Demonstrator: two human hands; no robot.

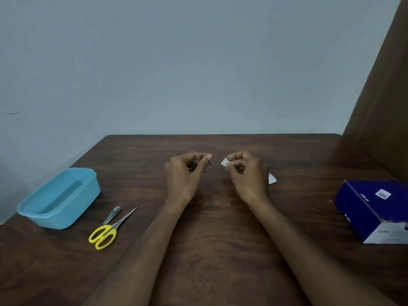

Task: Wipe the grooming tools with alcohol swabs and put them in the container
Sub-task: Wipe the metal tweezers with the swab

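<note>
Room: a plain grey-blue wall stands behind a dark wooden tabletop [220, 228], seen from the head camera.
Left hand: the left hand [184, 173] is raised over the middle of the tabletop, its thumb and fingers pinching a thin metal tool [213, 166], maybe tweezers; it is too small to be sure.
Right hand: the right hand [247, 175] pinches a small white swab [225, 162] between thumb and fingertips.
Key relation: the long axis of the thin metal tool runs from the left hand toward the right, slightly downward; the swab is just beside its free end. I judge that the wipe goes along this axis.
Waiting tools: nail clippers [113, 214] and yellow scissors [108, 231] lie side by side near the left forearm.
Container: the blue container [61, 219] is open, on the far left, nearer to the left hand.
Other things: a torn wrapper [272, 179] lies behind the right hand; a blue box [364, 206] lies on the right.
</note>
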